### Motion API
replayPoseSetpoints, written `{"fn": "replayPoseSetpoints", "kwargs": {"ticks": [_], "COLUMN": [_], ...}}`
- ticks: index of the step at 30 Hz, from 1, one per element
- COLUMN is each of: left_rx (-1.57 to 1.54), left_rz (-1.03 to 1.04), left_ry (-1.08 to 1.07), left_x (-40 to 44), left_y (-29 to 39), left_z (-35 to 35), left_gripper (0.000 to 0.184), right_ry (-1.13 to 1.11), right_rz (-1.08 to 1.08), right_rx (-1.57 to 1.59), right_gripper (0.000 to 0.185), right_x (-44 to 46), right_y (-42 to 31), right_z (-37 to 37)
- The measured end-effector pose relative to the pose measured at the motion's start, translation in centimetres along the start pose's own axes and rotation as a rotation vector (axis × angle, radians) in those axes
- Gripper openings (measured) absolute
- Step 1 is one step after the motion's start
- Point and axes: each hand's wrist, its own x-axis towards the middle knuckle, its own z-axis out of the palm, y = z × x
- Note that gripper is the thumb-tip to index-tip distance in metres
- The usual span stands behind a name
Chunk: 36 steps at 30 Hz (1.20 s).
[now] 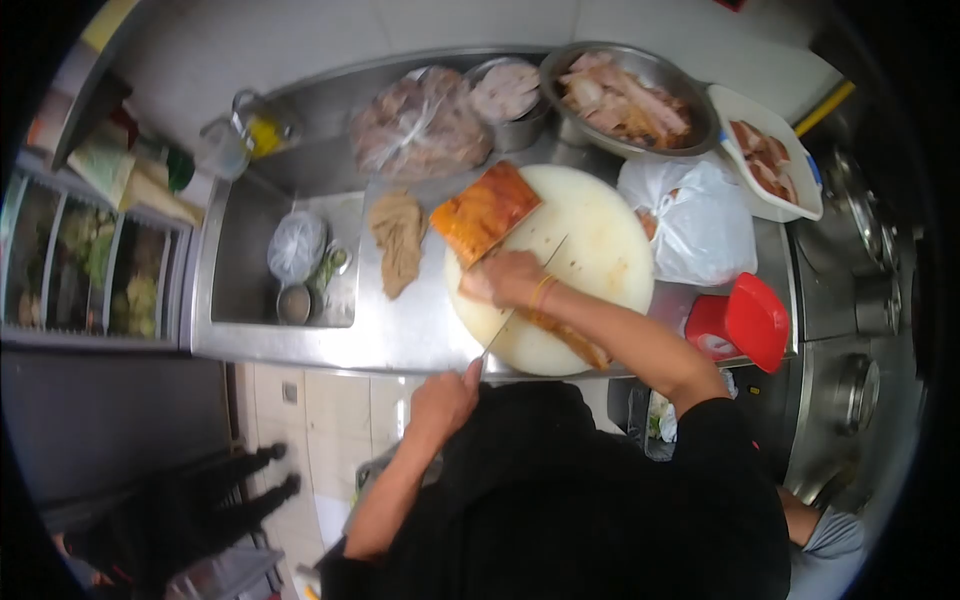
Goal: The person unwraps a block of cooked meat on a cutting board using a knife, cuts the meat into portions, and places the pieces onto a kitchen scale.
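Observation:
My left hand (445, 402) is closed round the handle of a knife (498, 338) at the near edge of a round white cutting board (600, 235). The blade slants up and right across the board, partly hidden under my right wrist. My right hand (512, 278), with yellow bands at the wrist, is slightly blurred, its fingers closed on a pale-sided piece of meat (474, 288). Just beyond it lies a large slab of orange-brown roasted meat (487, 212). Another browned strip (575, 343) rests near the board's front edge, partly under my right forearm.
A brown cloth (398, 240) lies left of the board, beside a sink (340, 285). Behind stand bagged meat (425, 125) and a steel bowl of meat (635, 100). To the right are a white bag (695, 225), a white tub (735, 105) and a red container (755, 325). People stand lower left and right.

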Motion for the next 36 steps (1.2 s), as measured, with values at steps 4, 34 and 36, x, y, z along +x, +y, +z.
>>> {"fn": "replayPoseSetpoints", "kwargs": {"ticks": [4, 34, 36], "left_rx": [-0.018, -0.514, -0.506], "left_rz": [-0.014, -0.138, -0.118], "left_ry": [-0.035, 0.057, 0.046], "left_x": [-0.1, -5.8, -5.6], "left_y": [0.2, -3.5, -3.4], "left_z": [-0.7, 1.0, 1.1], "left_gripper": [0.073, 0.073, 0.073], "right_ry": [0.150, 0.522, 0.458], "right_rz": [-0.162, 0.091, 0.148], "right_rx": [0.150, 0.729, 0.848], "right_gripper": [0.057, 0.052, 0.056], "right_x": [0.4, -15.2, -14.2], "right_y": [0.4, 14.8, 17.1], "right_z": [1.3, 1.0, 1.8]}}
